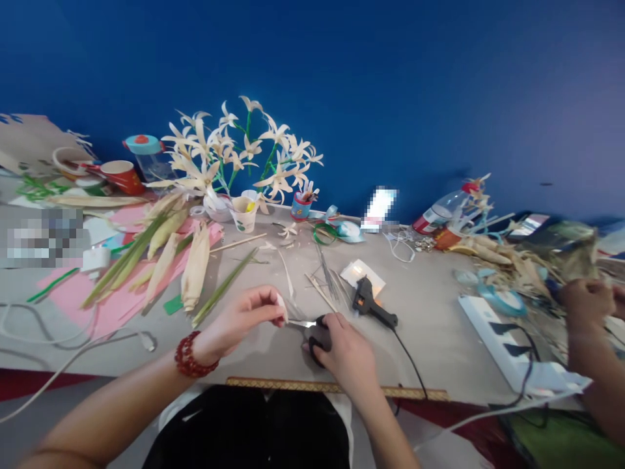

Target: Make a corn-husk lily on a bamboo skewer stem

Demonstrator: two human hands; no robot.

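My right hand (344, 348) is closed round the black handles of a pair of scissors (318, 340), whose blades point left. Just left of the blade tips, my left hand (258, 311) pinches a small pale strip (282, 306) that looks like corn husk. The strip's lower end meets the blades; whether they are cutting it I cannot tell. To the right of the scissors lies a black hot glue gun (371, 305) beside a small white packet (364, 277). Thin sticks and wires (322, 280) lie beyond my hands.
Corn husks (196, 267) and pink paper (114, 306) cover the left side. Husk flowers (249, 146) on green stems stand behind in paper cups (244, 213). A white power strip (508, 352) lies right, near another person's hands (588, 306). Cables run along the table's front.
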